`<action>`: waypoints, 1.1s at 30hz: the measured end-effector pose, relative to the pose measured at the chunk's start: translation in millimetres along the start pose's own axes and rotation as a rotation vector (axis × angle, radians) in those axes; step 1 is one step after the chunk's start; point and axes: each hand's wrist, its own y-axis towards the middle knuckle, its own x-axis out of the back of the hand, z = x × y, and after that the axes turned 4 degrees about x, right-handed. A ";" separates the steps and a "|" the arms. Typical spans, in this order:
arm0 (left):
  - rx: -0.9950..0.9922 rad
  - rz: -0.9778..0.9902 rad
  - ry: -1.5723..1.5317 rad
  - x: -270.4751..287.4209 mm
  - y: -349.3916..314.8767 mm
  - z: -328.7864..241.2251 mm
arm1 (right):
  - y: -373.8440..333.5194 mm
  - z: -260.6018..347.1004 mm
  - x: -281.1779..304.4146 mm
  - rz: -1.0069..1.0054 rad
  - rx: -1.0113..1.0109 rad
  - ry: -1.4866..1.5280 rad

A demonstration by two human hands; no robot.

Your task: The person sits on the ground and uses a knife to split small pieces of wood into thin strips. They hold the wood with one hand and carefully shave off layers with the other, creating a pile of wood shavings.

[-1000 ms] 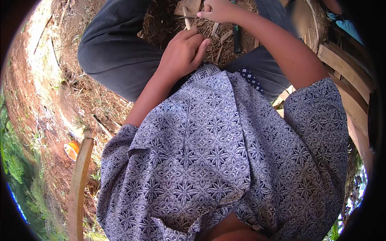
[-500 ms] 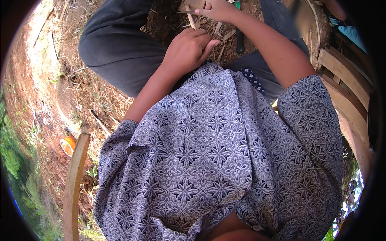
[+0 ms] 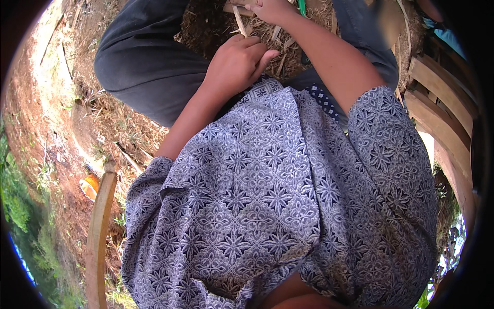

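Strip of pale wood (image 3: 240, 21) is held by its lower end under the curled fingers of the left hand (image 3: 237, 59), whose thumb is stretched out to the side, away from the strip. The strip is placed between the bent legs, and its upper part is laid over a flat wooden piece (image 3: 246, 12) near the upper edge of the view. The right hand (image 3: 270, 9) is partly cut off by this edge; it is closed on a thin dark blade (image 3: 243, 5), of which only a little can be seen, close to the strip. Whether the strip is touched by the blade cannot be told.

Below the hands, the ground is covered with wood shavings (image 3: 280, 49). A green object (image 3: 302, 7) is seen just beside the right forearm. The legs are dressed in dark trousers (image 3: 149, 62), and the body in a patterned shirt (image 3: 247, 180). At the left, an orange object (image 3: 90, 186) is seen near a curved wooden beam (image 3: 98, 232); at the right, curved boards (image 3: 443, 92) are gathered.
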 end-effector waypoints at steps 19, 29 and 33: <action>0.021 0.067 0.049 0.2 0.1 -6.3 | -6.1 -40.9 -0.1 0.376 0.180 -0.290; -0.011 0.133 0.156 -10.6 1.0 11.3 | -11.3 -20.6 6.1 0.325 -0.028 -0.110; 0.001 0.159 0.158 -12.0 2.8 12.3 | -3.6 -23.6 3.6 0.303 -0.025 -0.245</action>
